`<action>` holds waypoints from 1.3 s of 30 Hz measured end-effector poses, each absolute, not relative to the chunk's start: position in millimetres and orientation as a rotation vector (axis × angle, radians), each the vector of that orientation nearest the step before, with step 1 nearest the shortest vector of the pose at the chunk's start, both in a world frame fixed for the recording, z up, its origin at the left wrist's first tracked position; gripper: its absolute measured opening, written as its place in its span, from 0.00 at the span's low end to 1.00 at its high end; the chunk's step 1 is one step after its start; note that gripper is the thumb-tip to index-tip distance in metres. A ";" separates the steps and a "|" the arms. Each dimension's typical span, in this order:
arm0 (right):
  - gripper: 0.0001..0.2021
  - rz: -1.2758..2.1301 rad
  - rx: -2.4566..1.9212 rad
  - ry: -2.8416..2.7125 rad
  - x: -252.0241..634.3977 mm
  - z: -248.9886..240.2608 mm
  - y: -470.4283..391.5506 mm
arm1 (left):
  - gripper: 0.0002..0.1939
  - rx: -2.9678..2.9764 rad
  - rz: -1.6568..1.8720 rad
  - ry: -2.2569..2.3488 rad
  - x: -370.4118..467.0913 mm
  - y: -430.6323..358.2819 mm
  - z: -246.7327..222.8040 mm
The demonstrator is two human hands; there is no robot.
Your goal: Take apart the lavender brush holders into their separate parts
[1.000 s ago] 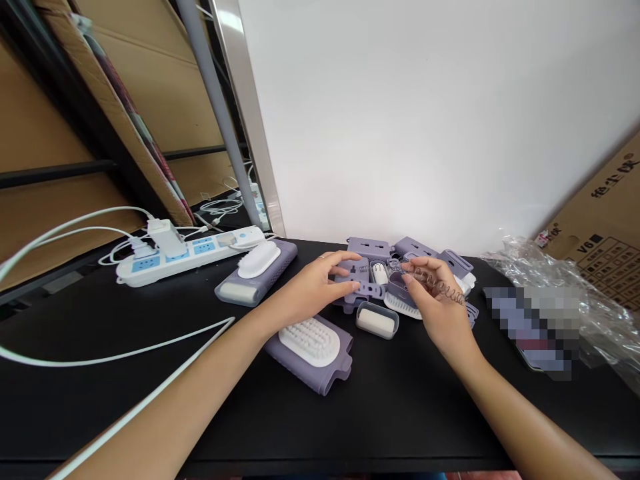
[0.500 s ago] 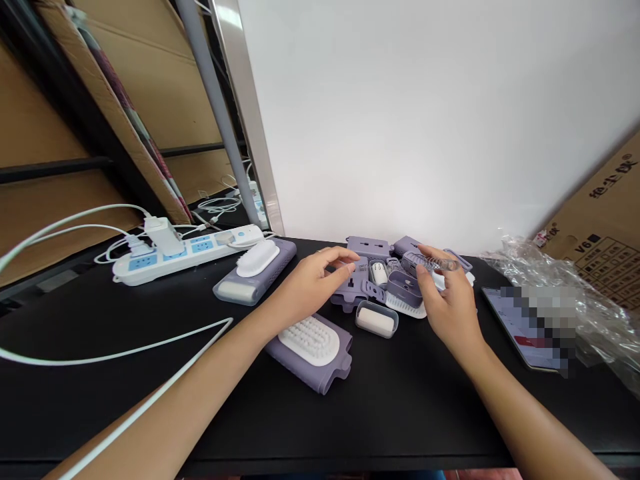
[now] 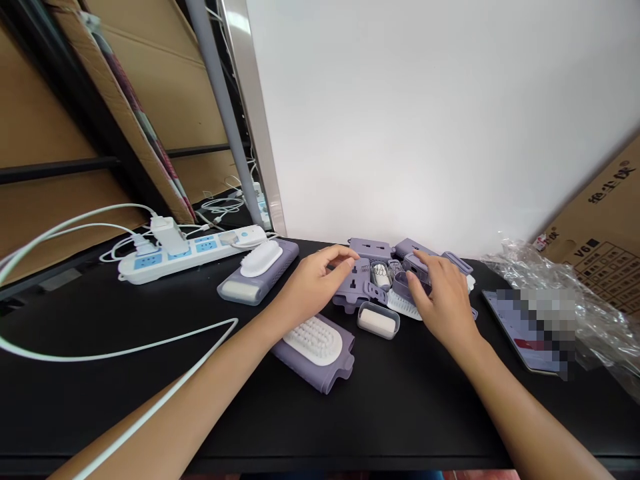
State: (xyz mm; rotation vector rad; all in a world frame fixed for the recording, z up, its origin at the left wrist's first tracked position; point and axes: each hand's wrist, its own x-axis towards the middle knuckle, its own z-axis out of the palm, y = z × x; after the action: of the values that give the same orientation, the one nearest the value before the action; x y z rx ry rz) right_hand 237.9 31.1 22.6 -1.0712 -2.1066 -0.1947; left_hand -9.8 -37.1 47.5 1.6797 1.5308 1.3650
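My left hand (image 3: 320,275) hovers near the left side of the purple part with slots (image 3: 353,283), thumb and index tips close together; anything between them is too small to make out. My right hand (image 3: 447,300) is at the right side of the pile, thumb and fingers apart over a purple oval cup (image 3: 401,283) and a purple piece beside it. A white piece with thin wire coils (image 3: 381,275) lies between the hands. In front sits a clear-walled tray with a white block (image 3: 378,321). A purple case with a white bristled pad (image 3: 317,343) lies under my left wrist.
Another purple case (image 3: 260,270) and a white power strip (image 3: 200,248) with cables stand at the left. A white cable crosses my left forearm. To the right are a phone (image 3: 530,340), crumpled clear plastic (image 3: 575,293) and a cardboard box (image 3: 605,220).
My right hand has moved slightly left and down onto the pile. The wire coil seen at its fingertips no longer shows there. My left hand keeps its pose.
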 end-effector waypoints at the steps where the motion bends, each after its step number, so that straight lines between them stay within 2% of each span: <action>1: 0.20 -0.170 -1.008 -2.125 236.4 24.3 25.8 | 0.15 1.673 1.388 1.527 -10.0 -36.6 47.0; 7: 0.21 0.038 -0.599 -2.466 212.1 21.9 -22.5 | 0.13 1.596 1.532 1.451 -9.0 -33.1 42.6; 13: 0.41 -0.030 -0.580 -2.648 188.5 0.5 -58.5 | 0.12 1.307 1.621 1.329 6.0 -39.1 44.7; 19: 0.37 -0.122 -0.578 -2.553 187.5 -6.4 -62.2 | 0.14 1.048 1.762 1.174 5.6 -42.6 54.9; 23: 0.36 -0.039 -0.516 -2.433 192.1 3.0 -60.5 | 0.14 0.952 1.902 1.188 -11.8 -33.5 57.2; 29: 0.37 0.331 -0.663 -2.091 206.3 13.5 -43.5 | 0.14 0.908 1.842 1.175 -14.1 -26.7 48.1; 32: 0.37 0.603 -0.733 -1.856 213.2 14.8 -28.5 | 0.20 1.055 1.724 1.073 -4.1 -31.8 41.6; 35: 0.32 0.901 -0.745 -1.650 216.4 18.5 -15.2 | 0.27 1.255 1.541 1.022 5.4 -40.7 37.7; 39: 0.26 1.291 -0.721 -1.464 214.9 30.6 -8.9 | 0.30 1.482 1.395 1.069 11.4 -49.8 36.1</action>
State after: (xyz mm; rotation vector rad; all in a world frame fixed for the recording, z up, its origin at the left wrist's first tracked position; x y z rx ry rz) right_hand 214.9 -8.9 30.6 -0.7214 -1.4639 1.2909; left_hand 11.4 -49.8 36.1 1.4821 1.0692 1.3947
